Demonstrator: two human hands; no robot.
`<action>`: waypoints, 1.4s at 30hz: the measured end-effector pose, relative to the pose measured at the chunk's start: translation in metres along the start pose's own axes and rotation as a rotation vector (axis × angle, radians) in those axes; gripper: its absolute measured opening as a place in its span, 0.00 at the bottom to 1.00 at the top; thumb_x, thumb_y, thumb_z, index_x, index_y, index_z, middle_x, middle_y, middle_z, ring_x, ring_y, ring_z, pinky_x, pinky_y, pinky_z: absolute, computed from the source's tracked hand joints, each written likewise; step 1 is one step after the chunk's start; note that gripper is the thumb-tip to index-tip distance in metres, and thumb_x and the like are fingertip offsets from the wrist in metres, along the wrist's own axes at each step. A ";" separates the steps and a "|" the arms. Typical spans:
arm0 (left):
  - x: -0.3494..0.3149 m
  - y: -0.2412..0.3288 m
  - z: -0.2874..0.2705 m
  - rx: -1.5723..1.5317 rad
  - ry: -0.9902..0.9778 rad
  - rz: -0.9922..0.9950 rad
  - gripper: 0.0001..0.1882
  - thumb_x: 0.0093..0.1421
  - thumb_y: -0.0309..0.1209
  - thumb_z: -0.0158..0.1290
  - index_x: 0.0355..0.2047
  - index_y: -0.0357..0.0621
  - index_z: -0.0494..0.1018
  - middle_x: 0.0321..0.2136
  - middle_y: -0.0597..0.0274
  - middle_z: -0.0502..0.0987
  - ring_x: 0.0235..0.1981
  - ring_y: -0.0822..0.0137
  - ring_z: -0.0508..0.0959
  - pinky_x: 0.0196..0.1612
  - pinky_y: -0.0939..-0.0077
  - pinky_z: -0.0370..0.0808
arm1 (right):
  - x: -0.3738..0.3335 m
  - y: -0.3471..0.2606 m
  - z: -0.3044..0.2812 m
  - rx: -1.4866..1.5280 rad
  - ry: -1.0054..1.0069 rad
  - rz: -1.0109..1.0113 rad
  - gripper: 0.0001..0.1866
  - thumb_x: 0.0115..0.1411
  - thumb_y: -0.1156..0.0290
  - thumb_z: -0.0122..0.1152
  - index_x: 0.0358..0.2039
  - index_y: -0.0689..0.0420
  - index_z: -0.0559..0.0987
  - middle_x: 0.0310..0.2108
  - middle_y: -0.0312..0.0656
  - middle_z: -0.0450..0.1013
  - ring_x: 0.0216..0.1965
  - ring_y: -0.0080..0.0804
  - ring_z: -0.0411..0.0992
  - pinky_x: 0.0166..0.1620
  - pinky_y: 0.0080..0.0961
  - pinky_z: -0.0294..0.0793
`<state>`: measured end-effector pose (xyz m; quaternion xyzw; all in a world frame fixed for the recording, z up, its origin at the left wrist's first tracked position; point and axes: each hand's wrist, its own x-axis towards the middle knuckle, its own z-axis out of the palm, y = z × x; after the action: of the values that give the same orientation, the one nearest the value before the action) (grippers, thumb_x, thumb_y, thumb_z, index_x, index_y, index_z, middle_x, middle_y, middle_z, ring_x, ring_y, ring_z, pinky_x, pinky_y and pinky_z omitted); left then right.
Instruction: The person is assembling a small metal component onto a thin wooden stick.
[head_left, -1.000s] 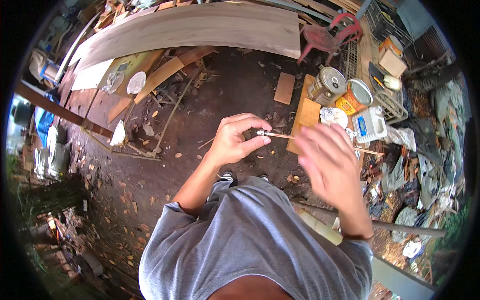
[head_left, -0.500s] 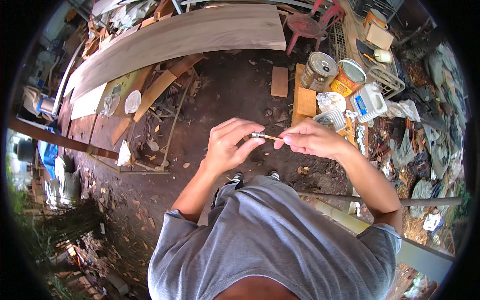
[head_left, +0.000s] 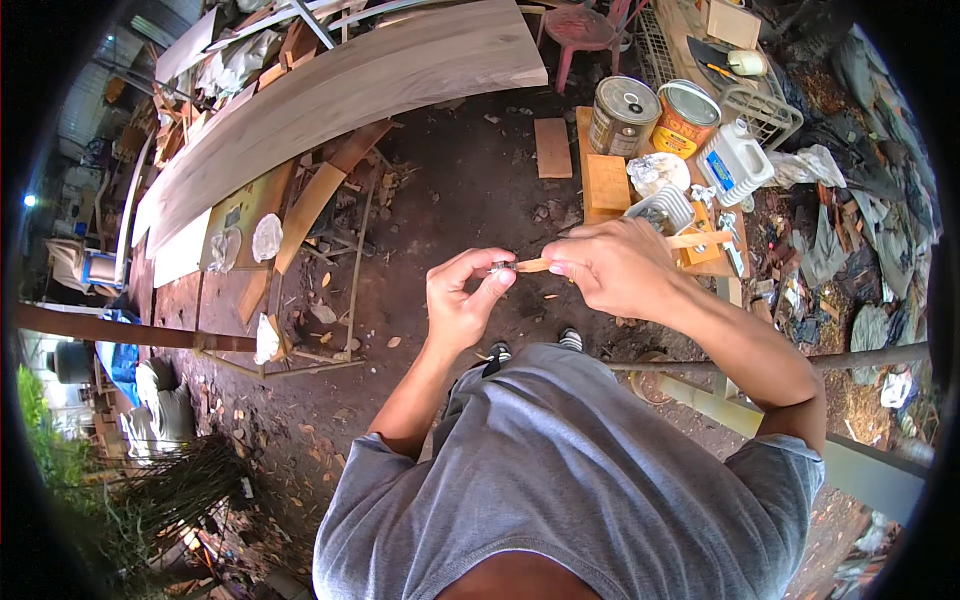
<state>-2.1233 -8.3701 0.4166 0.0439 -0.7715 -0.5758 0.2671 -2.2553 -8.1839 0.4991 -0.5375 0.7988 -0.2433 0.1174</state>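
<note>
My left hand pinches a small dark and silvery piece between thumb and fingertips; its exact kind is too small to make out. Against its right side lies the tip of a thin wooden stick. Closed over that stick is my right hand, palm down, hiding its middle. A flat, pale wooden length shows beyond the right hand and looks like the stick's other end. Both hands are held in front of my grey shirt, above the dirt ground.
To the right, a bench holds a metal can, an orange-labelled tin, a white jug, a wooden block and a plastic basket. A long board spans the far left. A red chair stands behind.
My right hand has turned palm down over the stick, and the pale wooden length now shows past it. My left hand has shifted slightly left. The whole view has swung a little.
</note>
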 end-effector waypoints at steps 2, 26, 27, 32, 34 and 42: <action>-0.002 -0.006 0.000 -0.192 -0.040 -0.207 0.10 0.59 0.29 0.61 0.37 0.34 0.79 0.29 0.61 0.81 0.31 0.74 0.79 0.36 0.79 0.75 | -0.001 -0.003 -0.003 -0.170 0.007 -0.064 0.10 0.54 0.69 0.60 0.37 0.49 0.81 0.24 0.38 0.73 0.25 0.41 0.74 0.27 0.39 0.71; 0.004 -0.034 0.007 -1.155 -0.225 -0.327 0.16 0.54 0.27 0.63 0.43 0.39 0.76 0.39 0.53 0.79 0.38 0.65 0.78 0.43 0.72 0.75 | -0.036 -0.015 -0.032 -0.203 0.132 -0.101 0.08 0.55 0.68 0.61 0.36 0.53 0.79 0.25 0.36 0.71 0.21 0.37 0.75 0.21 0.35 0.73; 0.004 -0.033 0.007 -1.156 -0.225 -0.329 0.16 0.54 0.27 0.63 0.43 0.39 0.76 0.39 0.53 0.79 0.38 0.65 0.78 0.43 0.72 0.75 | -0.037 -0.016 -0.032 -0.203 0.131 -0.099 0.08 0.55 0.68 0.61 0.36 0.53 0.79 0.25 0.36 0.71 0.21 0.37 0.75 0.21 0.35 0.73; 0.005 -0.033 0.011 -1.070 -0.209 -0.270 0.16 0.52 0.22 0.63 0.42 0.39 0.76 0.40 0.53 0.79 0.39 0.65 0.78 0.44 0.72 0.75 | -0.038 -0.023 -0.039 -0.295 0.082 -0.126 0.12 0.51 0.71 0.60 0.37 0.56 0.78 0.27 0.37 0.72 0.22 0.36 0.76 0.22 0.33 0.74; 0.008 -0.029 0.014 -1.055 -0.221 -0.254 0.16 0.51 0.22 0.63 0.41 0.39 0.76 0.40 0.53 0.79 0.39 0.66 0.78 0.45 0.72 0.74 | -0.040 -0.026 -0.042 -0.309 0.064 -0.118 0.13 0.50 0.72 0.60 0.38 0.57 0.78 0.27 0.38 0.72 0.23 0.37 0.76 0.23 0.33 0.75; 0.013 -0.020 0.012 -0.878 -0.229 -0.180 0.16 0.48 0.21 0.65 0.39 0.38 0.77 0.39 0.55 0.78 0.37 0.69 0.76 0.43 0.75 0.72 | -0.040 -0.030 -0.046 -0.368 -0.019 -0.111 0.13 0.50 0.72 0.59 0.38 0.61 0.77 0.29 0.41 0.74 0.24 0.38 0.77 0.24 0.33 0.76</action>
<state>-2.1446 -8.3711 0.4003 -0.0705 -0.4721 -0.8702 0.1223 -2.2357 -8.1441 0.5505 -0.5954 0.7978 -0.0943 0.0113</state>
